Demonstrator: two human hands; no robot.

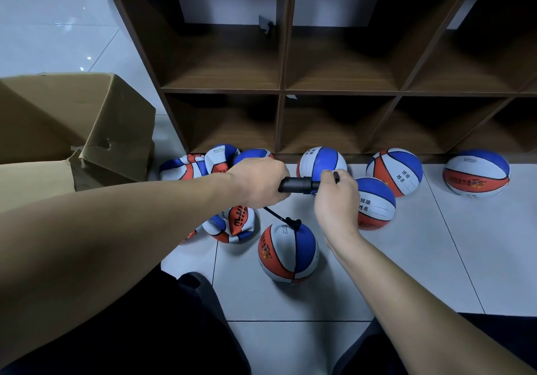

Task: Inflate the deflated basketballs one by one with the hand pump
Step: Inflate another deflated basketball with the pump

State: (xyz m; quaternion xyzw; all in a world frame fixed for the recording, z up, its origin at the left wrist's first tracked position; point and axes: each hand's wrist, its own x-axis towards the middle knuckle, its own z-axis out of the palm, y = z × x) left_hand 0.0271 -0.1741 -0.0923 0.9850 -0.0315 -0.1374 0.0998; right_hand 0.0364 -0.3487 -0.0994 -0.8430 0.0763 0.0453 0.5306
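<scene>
Here the left hand point(257, 181) gripped the hand pump point(302, 185) barrel and the right hand point(337, 193) clasped its handle, the pump's long axis level, left to right, above the hose-connected basketball point(287, 251) just below.

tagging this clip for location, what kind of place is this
Probably a school sports storeroom, though that is a guess: bare wooden cubby shelves stand on a tiled floor, an open cardboard box sits beside them, and basketballs printed with blank name labels lie about.
</scene>
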